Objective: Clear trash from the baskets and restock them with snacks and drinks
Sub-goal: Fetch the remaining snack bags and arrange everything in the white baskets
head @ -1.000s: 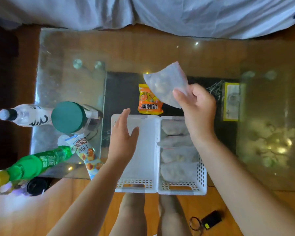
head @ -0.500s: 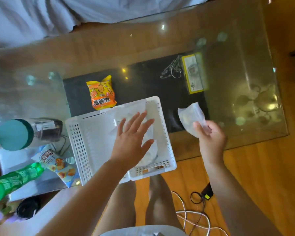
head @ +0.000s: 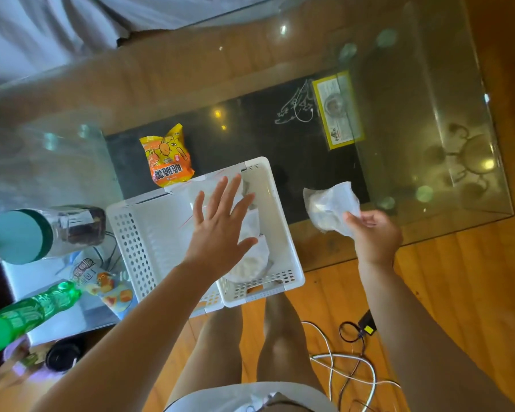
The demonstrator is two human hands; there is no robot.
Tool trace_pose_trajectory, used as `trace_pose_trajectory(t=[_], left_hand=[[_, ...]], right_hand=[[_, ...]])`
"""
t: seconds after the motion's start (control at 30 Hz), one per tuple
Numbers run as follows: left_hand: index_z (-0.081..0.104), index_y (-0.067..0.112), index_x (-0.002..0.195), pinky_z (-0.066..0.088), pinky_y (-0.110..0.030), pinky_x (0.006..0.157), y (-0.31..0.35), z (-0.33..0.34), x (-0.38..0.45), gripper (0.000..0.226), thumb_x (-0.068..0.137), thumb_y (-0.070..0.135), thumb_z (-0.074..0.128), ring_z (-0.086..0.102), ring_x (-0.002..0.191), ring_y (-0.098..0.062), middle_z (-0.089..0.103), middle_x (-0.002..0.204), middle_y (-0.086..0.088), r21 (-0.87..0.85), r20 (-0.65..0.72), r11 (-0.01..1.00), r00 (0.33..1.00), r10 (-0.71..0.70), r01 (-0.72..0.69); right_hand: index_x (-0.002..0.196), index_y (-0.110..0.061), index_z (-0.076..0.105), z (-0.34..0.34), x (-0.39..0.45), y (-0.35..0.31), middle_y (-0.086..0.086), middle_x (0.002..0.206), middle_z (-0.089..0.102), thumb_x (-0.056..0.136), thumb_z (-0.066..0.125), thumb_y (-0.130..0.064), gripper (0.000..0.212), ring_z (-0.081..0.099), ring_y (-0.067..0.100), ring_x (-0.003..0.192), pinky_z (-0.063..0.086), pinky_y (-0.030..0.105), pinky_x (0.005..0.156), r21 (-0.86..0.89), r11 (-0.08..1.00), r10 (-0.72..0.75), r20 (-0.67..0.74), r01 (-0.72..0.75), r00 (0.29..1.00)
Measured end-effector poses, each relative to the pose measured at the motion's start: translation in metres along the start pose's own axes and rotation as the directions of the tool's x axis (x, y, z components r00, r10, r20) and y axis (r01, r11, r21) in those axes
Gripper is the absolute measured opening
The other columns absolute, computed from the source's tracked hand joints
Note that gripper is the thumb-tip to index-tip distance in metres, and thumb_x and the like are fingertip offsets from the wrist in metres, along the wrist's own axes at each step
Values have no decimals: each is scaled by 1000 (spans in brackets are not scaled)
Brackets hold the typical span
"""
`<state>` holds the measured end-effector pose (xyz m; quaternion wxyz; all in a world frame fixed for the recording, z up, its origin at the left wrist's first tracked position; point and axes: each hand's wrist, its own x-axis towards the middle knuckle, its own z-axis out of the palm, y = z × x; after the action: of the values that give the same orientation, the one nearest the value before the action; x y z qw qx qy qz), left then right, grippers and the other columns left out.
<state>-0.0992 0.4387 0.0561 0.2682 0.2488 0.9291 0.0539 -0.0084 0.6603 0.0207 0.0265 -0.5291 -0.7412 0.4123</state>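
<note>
Left hand (head: pixel 220 224) fingers spread flat above white baskets (head: pixel 137 242) at frame centre, right hand (head: pixel 372 233) pinching a clear snack packet (head: pixel 329 203) right of centre — orange snack bag (head: pixel 167 157) just beyond the baskets, glass table (head: pixel 428 84) beneath

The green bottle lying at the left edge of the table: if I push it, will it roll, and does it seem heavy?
The green bottle lies on its side and looks round, so a sideways push would probably roll it. The snack packet beside its neck might stop it on that side. Its weight is hard to judge: its fill level cannot be seen.
</note>
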Motion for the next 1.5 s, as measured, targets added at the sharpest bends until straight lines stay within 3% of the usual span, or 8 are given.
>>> trace_pose_trajectory(t=[0.13, 0.37, 0.6, 0.73, 0.87, 1.03, 1.37, 1.5], left_hand=[[21, 34, 146, -15, -49, 113, 1, 4, 0, 75, 83, 53, 57, -5, 148, -23, 5, 160, 5, 90, 52, 992, 995, 85, -90], [22, 32, 147, -12, -50, 114, -9, 12, -1, 66, 89, 51, 48, -17, 145, -27, -12, 159, -1, 228, 91, 968, 992, 88, -107], [21, 30, 147, -11, -50, 113, -16, 16, -3, 68, 89, 49, 51, -15, 145, -29, -10, 160, -3, 244, 71, 965, 994, 78, -93], [18, 34, 147, -8, -51, 115, -18, 17, -5, 69, 89, 47, 52, -14, 145, -30, -10, 160, -4, 236, 81, 968, 994, 70, -87], [35, 39, 138, -9, -51, 115, -18, 15, -9, 54, 88, 41, 57, -12, 146, -29, -3, 160, 0, 182, 90, 976, 990, 105, -120], [60, 34, 116, -7, -51, 115, -17, 15, -15, 27, 90, 30, 57, 3, 147, -25, 24, 155, 10, 114, 82, 988, 992, 100, -109], [73, 23, 93, 28, -40, 100, -18, 21, -15, 15, 86, 16, 62, 44, 123, -24, 53, 132, 6, 92, 32, 996, 999, 4, -7], [73, 20, 94, 31, -37, 97, -21, 22, -15, 19, 87, 9, 59, 52, 112, -24, 60, 122, 3, 26, 22, 1000, 1000, -15, 15]], right_hand=[[70, -16, 61, -5, -10, -15, -3, 69, 62, 75, 74, -26, 17, 59, 8, 64, 44, 17, 55, -4, 997, -82, 141, 83, 987], [62, -25, 57, -29, -47, -49, -15, 67, 64, 73, 76, -26, 22, 62, -7, 65, 41, 4, 44, 183, 981, -115, 263, 68, 958], [64, -16, 57, -33, -75, -72, -15, 62, 67, 72, 76, -21, 21, 64, -1, 62, 44, 8, 45, 295, 955, -154, 452, 16, 879], [64, -15, 57, -18, -85, -70, -1, 69, 70, 73, 75, -20, 21, 68, 9, 66, 50, 17, 49, 277, 960, -111, 524, -45, 844], [61, -19, 56, 0, -87, -64, -3, 65, 67, 73, 75, -19, 22, 66, 9, 65, 52, 23, 54, 232, 968, -44, 521, -92, 853], [65, -16, 56, 13, -85, -54, -1, 69, 66, 74, 74, -20, 20, 64, 15, 67, 51, 29, 58, 183, 977, 1, 520, -113, 854], [62, -21, 51, 33, -81, -42, -1, 64, 59, 77, 72, -21, 26, 57, 12, 62, 46, 23, 56, 108, 994, -68, 499, 15, 864], [63, -24, 50, 43, -74, -36, -4, 67, 59, 79, 70, -21, 26, 58, 14, 68, 45, 23, 60, 74, 997, -48, 506, 12, 861]])
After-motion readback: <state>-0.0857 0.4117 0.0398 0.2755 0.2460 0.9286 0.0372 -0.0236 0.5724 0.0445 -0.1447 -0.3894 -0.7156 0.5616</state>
